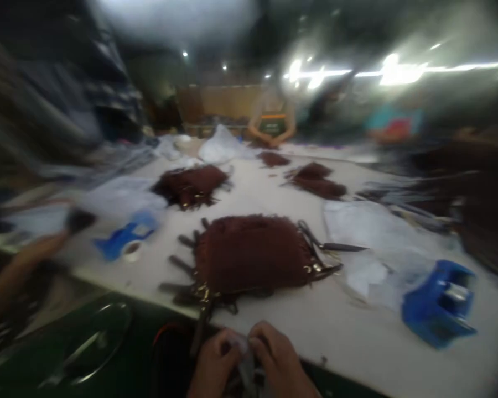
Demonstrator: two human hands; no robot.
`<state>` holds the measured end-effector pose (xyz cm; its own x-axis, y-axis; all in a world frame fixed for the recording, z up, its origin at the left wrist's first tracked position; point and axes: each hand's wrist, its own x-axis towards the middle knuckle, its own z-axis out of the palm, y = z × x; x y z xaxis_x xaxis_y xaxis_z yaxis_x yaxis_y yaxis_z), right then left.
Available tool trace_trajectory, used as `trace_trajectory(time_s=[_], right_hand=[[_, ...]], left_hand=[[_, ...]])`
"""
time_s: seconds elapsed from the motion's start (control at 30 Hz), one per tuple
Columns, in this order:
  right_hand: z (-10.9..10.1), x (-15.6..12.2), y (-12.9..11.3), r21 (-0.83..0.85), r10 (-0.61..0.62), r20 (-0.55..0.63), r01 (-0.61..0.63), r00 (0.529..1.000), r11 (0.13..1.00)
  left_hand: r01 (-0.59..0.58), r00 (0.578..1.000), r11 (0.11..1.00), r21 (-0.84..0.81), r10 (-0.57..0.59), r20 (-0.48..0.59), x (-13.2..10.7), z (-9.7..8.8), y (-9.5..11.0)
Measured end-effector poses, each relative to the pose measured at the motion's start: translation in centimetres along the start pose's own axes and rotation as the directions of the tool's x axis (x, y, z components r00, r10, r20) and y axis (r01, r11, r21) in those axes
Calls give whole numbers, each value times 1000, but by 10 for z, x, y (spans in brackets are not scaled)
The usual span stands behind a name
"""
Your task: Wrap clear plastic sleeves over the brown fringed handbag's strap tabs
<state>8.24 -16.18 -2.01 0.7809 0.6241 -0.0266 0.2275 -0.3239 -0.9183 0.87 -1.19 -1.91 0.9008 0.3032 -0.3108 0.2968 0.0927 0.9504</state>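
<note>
At the table's front edge, my left hand and my right hand are close together, fingers pinched. Between them is a thin, pale, translucent sheet, perhaps plastic or tissue; blur hides its exact kind. Just beyond my hands lies a dark brown, shaggy-edged bag on the white table. Dark straps and gold-coloured metal fittings stick out from both of its ends. My hands are apart from the bag's body, though one strap hangs down near my left hand.
A blue tape dispenser stands at the right, another blue dispenser at the left. More brown bags lie farther back. Crumpled white sheets cover the right side. Another person's arm reaches in from the left; a person is across the table.
</note>
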Motion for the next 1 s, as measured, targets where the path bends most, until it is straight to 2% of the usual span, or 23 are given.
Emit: trace_trajectory(time_s=[0.07,0.17,0.27,0.37,0.47,0.6,0.7,0.77,0.87,0.93,1.0], right_hand=[[12,2,4,33,17,54,-18,998,999],[29,1,5,72,23,88,-30,996,997],[43,6,2,95,33,85,-41,996,995],[49,18,-3,100,83,99,-93,992,991],[50,35,-7,121,155,66,-162,986,979],[56,54,-12,109,174,-6,-172,985,979],[68,64,-16,21,162,-55,-162,985,987],[77,69,-19,-99,154,-94,-163,984,982],[86,76,-23,-217,136,-127,-161,983,963],[86,78,-27,-176,135,-99,-151,986,973],[84,78,-30,-10,159,-25,-159,987,987]], left_hand=[[71,997,985,-157,-76,-29,-10,-8,-15],[134,987,927,-351,-156,-33,-18,-10,-38],[170,978,902,-396,-204,-44,-22,-17,-54],[148,973,938,-314,-195,-124,-22,-33,-57],[63,970,982,-179,-102,-219,-20,-51,-51],[15,969,1000,-7,-16,-246,-18,-69,-40],[22,962,987,162,23,-273,-18,-77,-35],[32,955,965,259,47,-293,-20,-81,-32],[50,951,939,340,59,-305,-24,-87,-26],[61,950,925,374,61,-307,-26,-90,-22],[82,947,914,397,53,-317,-26,-93,-17]])
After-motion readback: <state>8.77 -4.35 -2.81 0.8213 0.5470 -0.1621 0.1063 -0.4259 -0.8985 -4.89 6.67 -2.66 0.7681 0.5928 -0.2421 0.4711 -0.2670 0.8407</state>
